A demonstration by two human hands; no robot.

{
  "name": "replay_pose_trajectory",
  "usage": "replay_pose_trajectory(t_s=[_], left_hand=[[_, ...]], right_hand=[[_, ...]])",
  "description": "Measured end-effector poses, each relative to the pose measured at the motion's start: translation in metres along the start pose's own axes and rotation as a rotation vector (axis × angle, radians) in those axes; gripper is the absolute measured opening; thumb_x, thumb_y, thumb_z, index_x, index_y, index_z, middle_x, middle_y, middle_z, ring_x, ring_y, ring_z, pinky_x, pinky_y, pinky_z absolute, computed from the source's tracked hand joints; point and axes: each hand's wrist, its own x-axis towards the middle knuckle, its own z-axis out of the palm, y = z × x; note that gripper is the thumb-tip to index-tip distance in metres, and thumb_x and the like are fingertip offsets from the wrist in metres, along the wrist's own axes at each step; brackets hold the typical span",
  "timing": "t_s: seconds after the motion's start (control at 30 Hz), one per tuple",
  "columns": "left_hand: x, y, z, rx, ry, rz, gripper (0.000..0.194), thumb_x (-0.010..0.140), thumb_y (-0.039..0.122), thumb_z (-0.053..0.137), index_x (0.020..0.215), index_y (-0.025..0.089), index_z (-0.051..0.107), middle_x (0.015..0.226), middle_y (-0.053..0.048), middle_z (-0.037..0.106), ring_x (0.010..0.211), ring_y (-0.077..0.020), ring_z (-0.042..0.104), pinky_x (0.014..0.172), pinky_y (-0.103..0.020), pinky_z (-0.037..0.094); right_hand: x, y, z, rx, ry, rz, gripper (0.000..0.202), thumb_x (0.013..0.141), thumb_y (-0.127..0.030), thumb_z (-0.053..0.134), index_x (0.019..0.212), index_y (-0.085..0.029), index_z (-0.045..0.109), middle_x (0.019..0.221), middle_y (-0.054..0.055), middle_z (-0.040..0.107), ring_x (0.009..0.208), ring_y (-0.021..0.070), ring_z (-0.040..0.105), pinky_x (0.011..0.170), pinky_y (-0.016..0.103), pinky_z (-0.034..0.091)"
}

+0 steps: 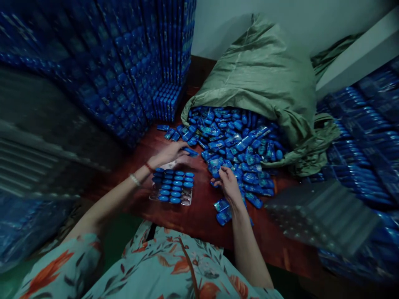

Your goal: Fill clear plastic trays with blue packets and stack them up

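Green sack point(264, 74), its depth hidden, opens upon a heap of blue packs point(246, 145) with print too blurred to read, near a part-filled clear tray point(186, 200), while the left hand point(170, 153) is closed on one pack point(191, 152) and the right hand point(230, 182) is at the heap, its grip unclear.

Glossy blue containers point(245, 143) heaped loose on red worktop point(202, 207); clear tray point(186, 197) flat beside them, partly filled in rows.

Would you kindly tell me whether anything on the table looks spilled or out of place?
The loose packs look spilled: they spread from the open sack across the table at all angles, unlike the neat rows in the tray.
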Motion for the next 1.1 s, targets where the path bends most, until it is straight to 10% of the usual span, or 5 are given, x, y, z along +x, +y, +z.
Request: replay_pose_trajectory(t_s=[0.17, 0.33, 0.63, 1.1], left_hand=[[-0.121, 0.0, -0.041, -0.022, 0.374, -0.245, 0.029, 0.085, 0.039, 0.053, 0.102, 0.015, 0.058, 0.094, -0.005, 0.064, 0.085, -0.0173, 0.06, 0.077, -0.028, 0.048], [-0.207, 0.005, -0.021, -0.041, 0.455, -0.498, 0.034, 0.079, 0.046, 0.06, 0.094, 0.016, 0.057, 0.083, -0.003, 0.064, 0.076, -0.0174, 0.062, 0.069, -0.027, 0.051], [-0.196, -0.009, 0.042, 0.167, 0.419, -0.226, 0.025, 0.089, 0.013, 0.039, 0.108, 0.018, 0.054, 0.1, -0.008, 0.057, 0.092, -0.0174, 0.057, 0.08, -0.031, 0.05], [-0.18, -0.01, 0.033, 0.469, 0.006, -0.017, 0.028, 0.091, 0.013, 0.035, 0.107, 0.017, 0.058, 0.094, -0.008, 0.058, 0.089, -0.02, 0.052, 0.08, -0.034, 0.049]], right_hand=[[-0.04, -0.001, -0.007, 0.008, -0.152, 0.111, 0.042, 0.069, -0.047, 0.066, 0.097, -0.021, 0.05, 0.07, -0.004, 0.057, 0.056, 0.0109, 0.054, 0.046, 0.02, 0.04], [-0.063, -0.006, -0.002, -0.356, -0.278, -0.061, 0.026, 0.078, -0.043, 0.059, 0.092, -0.021, 0.056, 0.075, 0.001, 0.062, 0.065, 0.0163, 0.059, 0.057, 0.028, 0.049], [-0.065, 0.0, 0.046, -0.91, -0.251, -0.676, 0.033, 0.09, -0.012, 0.036, 0.119, -0.018, 0.051, 0.106, 0.01, 0.059, 0.099, 0.0206, 0.054, 0.086, 0.035, 0.047], [-0.046, -0.045, 0.075, -1.483, -0.576, -0.903, 0.024, 0.088, -0.008, 0.04, 0.098, -0.017, 0.06, 0.087, 0.009, 0.058, 0.084, 0.0215, 0.048, 0.07, 0.033, 0.034]])
